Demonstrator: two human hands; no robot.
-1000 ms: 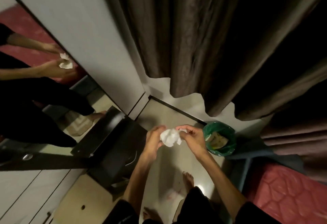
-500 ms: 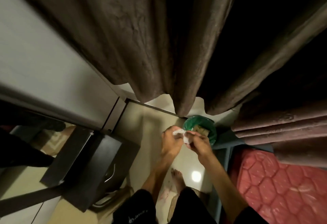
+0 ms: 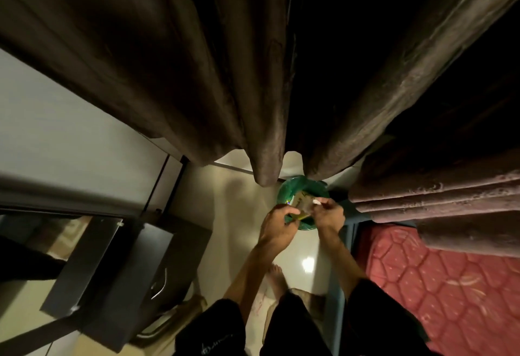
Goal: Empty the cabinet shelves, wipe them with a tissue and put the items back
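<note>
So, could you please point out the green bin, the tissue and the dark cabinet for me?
green bin (image 3: 318, 186): head view, on its far rim.
tissue (image 3: 317, 202): head view, white bit at the right hand's fingertips.
dark cabinet (image 3: 152, 268): head view, on its front.

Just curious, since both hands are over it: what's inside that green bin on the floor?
The green bin holds a yellowish packet against its green liner. The left hand and right hand, which pinches a white tissue, cover the rest.
</note>
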